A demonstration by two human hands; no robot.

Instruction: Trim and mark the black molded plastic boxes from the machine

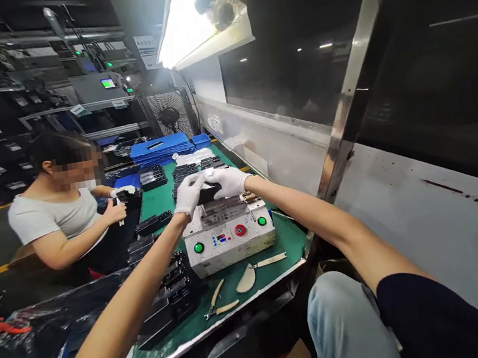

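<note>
My left hand (189, 195), in a white glove, has its fingers closed on one side of a black part (209, 194). Gripping the other side is my right hand (229, 182), also gloved in white. Both hands hold the part above a white bench machine (231, 242); its exact shape is mostly hidden by the gloves. On the machine's front sit two green buttons, a red button (240, 231) and a small display. Beige-handled cutters (217, 303) and another beige-handled tool (246, 279) lie in front of it.
A green-topped table (156, 199) bears rows of black parts (168, 302) on the left and stacked blue trays (161, 149) at the back. At left a co-worker (64, 219) handles a black piece. A lit lamp (200, 22) hangs above; a metal post (353, 70) stands right.
</note>
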